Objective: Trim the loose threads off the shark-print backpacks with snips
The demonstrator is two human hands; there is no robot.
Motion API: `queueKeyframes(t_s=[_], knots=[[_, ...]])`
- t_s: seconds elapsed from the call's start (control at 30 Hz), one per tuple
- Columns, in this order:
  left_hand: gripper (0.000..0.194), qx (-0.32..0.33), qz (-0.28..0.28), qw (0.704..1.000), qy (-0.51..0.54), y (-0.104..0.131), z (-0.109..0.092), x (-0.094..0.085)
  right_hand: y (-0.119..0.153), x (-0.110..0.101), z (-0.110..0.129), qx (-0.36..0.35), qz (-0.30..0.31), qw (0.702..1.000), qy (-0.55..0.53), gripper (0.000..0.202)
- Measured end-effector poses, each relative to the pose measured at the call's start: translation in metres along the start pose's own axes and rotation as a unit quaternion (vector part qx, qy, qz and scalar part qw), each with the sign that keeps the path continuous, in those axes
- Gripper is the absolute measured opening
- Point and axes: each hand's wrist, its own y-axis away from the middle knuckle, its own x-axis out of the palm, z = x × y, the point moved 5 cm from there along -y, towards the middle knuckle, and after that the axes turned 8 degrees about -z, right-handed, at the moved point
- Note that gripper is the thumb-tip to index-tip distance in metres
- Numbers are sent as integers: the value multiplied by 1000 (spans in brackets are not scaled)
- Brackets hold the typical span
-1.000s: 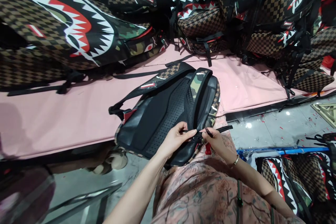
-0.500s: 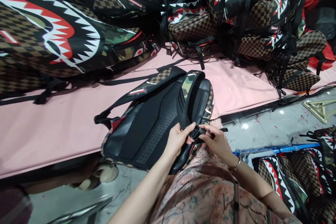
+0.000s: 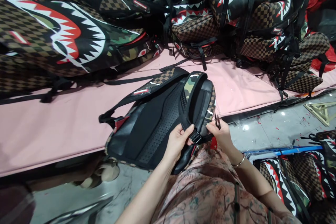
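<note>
Backpack (image 3: 157, 119) back panel of matt black perforated padding, edged in smooth, faintly glossy leather-look black; straps (image 3: 193, 84) of checkered and camouflage printed fabric. Buckle (image 3: 195, 136) of black plastic. Desk (image 3: 65, 119) covered in smooth matt pink sheet. Floor (image 3: 273, 129) glossy, polished, reflecting lights. Bracelet (image 3: 239, 162) of shiny metal.

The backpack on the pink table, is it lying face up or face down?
Face down. The backpack shows its black padded back and shoulder straps, and both hands work at a strap buckle.

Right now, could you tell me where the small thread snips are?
In the head view, right of centre: the thread snips stick up from the right hand, beside the backpack.
</note>
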Motion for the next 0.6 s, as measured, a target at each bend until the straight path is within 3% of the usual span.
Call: queueKeyframes(t_s=[0.1, 0.17, 0.27, 0.33, 0.47, 0.6], knots=[[29, 35, -14, 999, 11, 7, -1, -3, 8, 9, -6, -35, 92, 995, 25, 15], [35, 73, -38, 997, 7, 14, -4, -7, 16, 16, -12, -43, 142, 989, 26, 17], [57, 124, -72, 990, -6, 27, -8, -14, 21, 19, -21, -29, 122, 992, 26, 16], [61, 149, -88, 985, -16, 35, -8, -21, 20, 20, -26, -20, 108, 994, 21, 15], [30, 199, -59, 968, -141, 41, -4, -26, 19, 26, -28, -5, 108, 994, 6, 15], [15, 252, -105, 931, -242, 41, -3, -29, 23, 28, -20, -5, 112, 993, 33, 14]])
